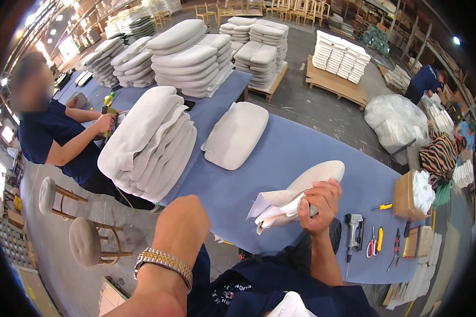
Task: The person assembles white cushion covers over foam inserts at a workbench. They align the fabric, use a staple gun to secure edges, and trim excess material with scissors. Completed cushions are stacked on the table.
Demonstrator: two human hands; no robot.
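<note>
The right hand (318, 206) is closed around the near end of an oval, beige fabric-covered seat cushion (314, 177), fingers curled over its loose white fabric edge (269, 208). The cushion rests tilted on the long blue-covered worktable (280, 153), at its near edge. The left hand (181, 224) is raised off the table, left of the cushion, back toward the camera; its finger position cannot be determined. A grey pneumatic staple gun (353, 228) lies on the table just right of the cushion.

The person is wearing a dark navy shirt (280, 288) with small pale lettering, and a gold-and-silver link watch (163, 264) just above it.
</note>
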